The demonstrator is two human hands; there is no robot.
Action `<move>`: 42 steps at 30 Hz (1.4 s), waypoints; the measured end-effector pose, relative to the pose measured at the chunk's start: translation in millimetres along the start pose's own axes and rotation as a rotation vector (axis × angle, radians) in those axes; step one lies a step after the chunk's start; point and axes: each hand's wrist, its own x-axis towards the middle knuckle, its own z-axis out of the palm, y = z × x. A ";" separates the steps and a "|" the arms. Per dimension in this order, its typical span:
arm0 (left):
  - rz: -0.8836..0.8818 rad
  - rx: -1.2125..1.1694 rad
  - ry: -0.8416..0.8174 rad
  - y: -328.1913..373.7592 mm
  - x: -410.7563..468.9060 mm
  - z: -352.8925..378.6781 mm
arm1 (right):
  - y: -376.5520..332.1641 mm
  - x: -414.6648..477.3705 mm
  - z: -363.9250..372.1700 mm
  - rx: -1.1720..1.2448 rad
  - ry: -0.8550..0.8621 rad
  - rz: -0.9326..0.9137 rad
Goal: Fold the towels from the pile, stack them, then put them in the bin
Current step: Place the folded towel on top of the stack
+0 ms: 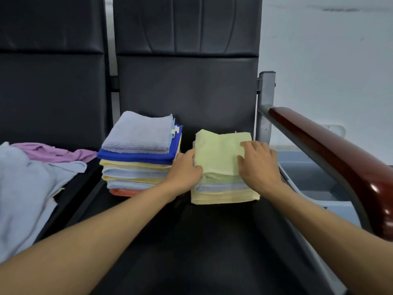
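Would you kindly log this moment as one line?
phase: stacking; left hand: grips pale green towel; right hand: presses its top; small stack: beneath; tall stack: alongside; bin: beyond armrest

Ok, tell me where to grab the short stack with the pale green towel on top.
Grip the short stack at both sides, left hand from left, right hand from right, scooping under the bottom yellow towel: its separate layers could slide.

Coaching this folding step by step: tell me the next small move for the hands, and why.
Probably press the green towel flat and nudge it square with the short stack. The right hand lies flat on it, the left hand holds its left edge, and its front edge droops over the towels below.
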 end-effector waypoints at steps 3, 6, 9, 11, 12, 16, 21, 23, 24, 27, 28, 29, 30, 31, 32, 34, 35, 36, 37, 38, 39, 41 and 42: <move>0.110 -0.113 0.112 -7.0 -41.8 -27.1 | -31.0 -17.8 -13.8 0.084 -0.024 -0.107; 0.151 -0.153 0.224 -22.1 -75.6 -66.5 | -74.0 -35.1 -31.4 0.136 -0.117 -0.214; 0.141 -0.118 0.310 -51.3 -100.6 -114.6 | -128.9 -51.0 -46.2 0.135 -0.150 -0.357; 0.103 -0.115 0.368 -75.7 -116.9 -146.4 | -166.0 -59.4 -49.6 0.166 -0.177 -0.422; 0.077 -0.098 0.420 -90.9 -127.3 -165.6 | -187.8 -63.3 -49.4 0.189 -0.203 -0.450; 0.020 -0.063 0.654 -139.5 -154.8 -224.0 | -250.0 -70.0 -42.1 0.240 -0.355 -0.489; -0.145 0.105 0.716 -188.3 -176.8 -274.5 | -319.5 -76.7 -15.9 0.363 -0.457 -0.514; -0.210 0.186 0.622 -206.3 -188.5 -284.6 | -346.8 -80.2 -3.7 0.427 -0.506 -0.501; -0.230 0.206 0.569 -210.8 -192.9 -286.8 | -358.1 -81.9 1.4 0.475 -0.525 -0.475; -0.262 0.177 0.505 -217.4 -202.3 -292.8 | -392.5 -86.7 17.0 0.643 -0.586 -0.363; -0.271 0.139 0.507 -215.5 -203.8 -293.9 | -401.8 -87.9 21.7 0.674 -0.605 -0.329; -0.281 0.095 0.517 -214.5 -204.9 -295.3 | -410.8 -89.1 26.0 0.684 -0.623 -0.309; -0.293 0.058 0.525 -212.8 -205.0 -295.4 | -416.9 -90.5 28.9 0.675 -0.632 -0.301; -0.304 0.034 0.535 -211.5 -204.1 -295.3 | -421.2 -91.5 31.9 0.666 -0.633 -0.296; -0.319 0.024 0.541 -210.2 -203.3 -295.4 | -424.5 -92.1 34.5 0.669 -0.621 -0.289; -0.349 0.008 0.550 -209.3 -200.5 -295.2 | -426.1 -91.6 37.7 0.730 -0.560 -0.258; -0.357 -0.029 0.566 -206.5 -199.1 -295.3 | -425.1 -90.6 36.4 0.790 -0.529 -0.228; -0.369 -0.125 0.595 -202.9 -198.1 -296.1 | -423.3 -89.5 33.4 0.870 -0.500 -0.187; -0.379 -0.294 0.629 -197.7 -197.8 -296.9 | -421.6 -87.9 30.2 0.968 -0.475 -0.137; -0.379 -0.521 0.662 -190.5 -197.1 -297.8 | -419.2 -85.3 26.2 1.073 -0.452 -0.084; -0.374 -0.753 0.684 -183.5 -195.7 -298.0 | -417.0 -82.8 23.2 1.168 -0.438 -0.026; -0.361 -1.057 0.706 -170.1 -191.5 -296.5 | -412.2 -78.7 12.3 1.304 -0.428 0.062; -0.367 -1.130 0.715 -166.8 -189.3 -294.4 | -409.8 -77.2 7.9 1.346 -0.434 0.084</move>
